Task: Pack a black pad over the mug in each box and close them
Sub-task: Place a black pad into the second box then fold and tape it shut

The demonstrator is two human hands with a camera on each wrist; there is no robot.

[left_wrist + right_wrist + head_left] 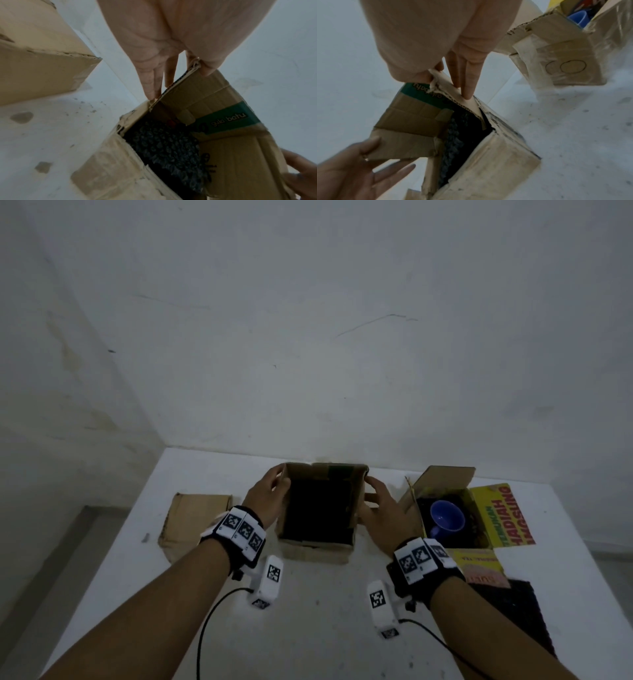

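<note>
The middle cardboard box (pixel 315 547) stands open on the white table, with a black bubble pad (pixel 320 508) (pixel 164 146) (pixel 460 134) lying inside and covering what is under it. Its far flap (pixel 214 102) (pixel 412 116), with a green printed band, stands up. My left hand (pixel 279 479) (pixel 180 75) pinches the flap's left corner, thumb inside and fingers outside. My right hand (pixel 371 484) (pixel 447 81) pinches the right corner the same way. To the right, a second box (pixel 409 501) (pixel 565 60) is open with a blue mug (pixel 445 517) (pixel 578 17) uncovered inside.
A shut cardboard box (pixel 195 518) (pixel 34 54) lies at the left. A loose black pad (pixel 513 611) rests at the table's right front edge, beside the right box's yellow printed flaps (pixel 503 515). The white wall rises right behind the boxes.
</note>
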